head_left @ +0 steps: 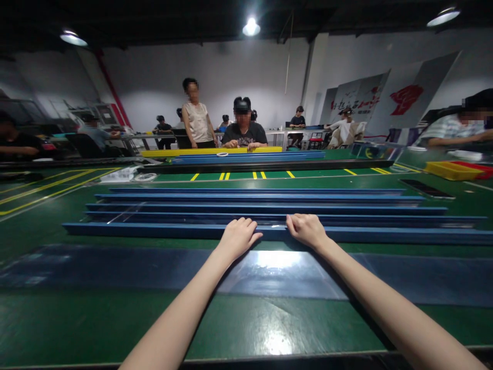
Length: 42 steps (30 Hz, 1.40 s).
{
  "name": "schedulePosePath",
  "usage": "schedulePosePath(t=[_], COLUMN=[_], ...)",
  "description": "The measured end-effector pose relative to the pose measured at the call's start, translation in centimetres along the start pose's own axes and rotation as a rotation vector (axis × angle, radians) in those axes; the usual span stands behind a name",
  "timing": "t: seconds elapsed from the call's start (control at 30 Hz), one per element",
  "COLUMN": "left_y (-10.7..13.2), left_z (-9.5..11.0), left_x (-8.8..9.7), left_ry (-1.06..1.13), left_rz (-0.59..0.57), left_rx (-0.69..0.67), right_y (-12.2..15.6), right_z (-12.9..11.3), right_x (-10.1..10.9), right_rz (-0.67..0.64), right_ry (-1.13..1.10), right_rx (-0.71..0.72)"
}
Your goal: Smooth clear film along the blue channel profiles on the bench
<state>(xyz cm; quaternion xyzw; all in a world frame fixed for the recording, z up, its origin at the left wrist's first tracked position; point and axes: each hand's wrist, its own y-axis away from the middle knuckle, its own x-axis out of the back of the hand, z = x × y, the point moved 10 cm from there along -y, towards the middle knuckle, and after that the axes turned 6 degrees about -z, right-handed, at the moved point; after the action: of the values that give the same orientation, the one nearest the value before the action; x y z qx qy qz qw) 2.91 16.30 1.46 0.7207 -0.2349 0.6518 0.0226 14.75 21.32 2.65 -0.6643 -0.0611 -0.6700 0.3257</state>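
Observation:
Several long blue rails (269,209) lie side by side across the green table (115,318), running left to right. My left hand (238,237) and my right hand (307,229) rest close together on the nearest blue rail (154,229), fingers curled over its top edge. A glossy dark strip (115,267) lies flat on the table just in front of that rail, under my wrists.
A yellow tray (452,170) and a phone (427,188) sit at the right. Across the table a seated person handles more blue and yellow rails (246,154), another stands beside. Other people work at the left and right edges. Yellow lines mark the table.

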Motion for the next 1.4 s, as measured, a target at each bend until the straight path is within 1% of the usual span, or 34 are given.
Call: schedulePosePath(t=[0.17, 0.27, 0.37, 0.47, 0.6, 0.73, 0.93, 1.27, 1.4], left_y=[-1.2, -1.8, -1.8, -1.4, -0.7, -0.4, -0.4, -0.3, -0.4], left_z=[1.3, 2.3, 3.0, 3.3, 3.0, 2.5, 1.1, 1.3, 1.2], left_x=[-0.2, -0.3, -0.2, 0.1, 0.6, 0.9, 0.6, 0.4, 0.2], left_ry=[0.006, 0.009, 0.005, 0.006, 0.011, -0.018, -0.040, -0.050, -0.019], left_rz=[-0.008, 0.002, 0.039, 0.083, 0.094, 0.090, 0.088, 0.092, 0.072], left_rx=[-0.040, -0.081, -0.109, -0.127, -0.106, -0.065, -0.014, -0.007, -0.049], right_y=[0.5, 1.0, 1.3, 1.4, 1.4, 1.5, 1.5, 1.6, 1.7], right_z=[2.0, 3.1, 3.8, 4.0, 4.1, 4.3, 4.5, 4.4, 4.4], right_x=[0.2, 0.3, 0.4, 0.6, 0.7, 0.8, 0.8, 0.8, 0.9], right_rz=[0.037, 0.037, 0.026, 0.020, 0.010, 0.002, 0.027, 0.069, 0.071], right_ry=[0.002, 0.027, 0.046, 0.054, 0.052, 0.047, 0.044, 0.026, 0.013], right_rx=[-0.043, -0.084, -0.125, -0.155, -0.182, -0.198, -0.219, -0.197, -0.199])
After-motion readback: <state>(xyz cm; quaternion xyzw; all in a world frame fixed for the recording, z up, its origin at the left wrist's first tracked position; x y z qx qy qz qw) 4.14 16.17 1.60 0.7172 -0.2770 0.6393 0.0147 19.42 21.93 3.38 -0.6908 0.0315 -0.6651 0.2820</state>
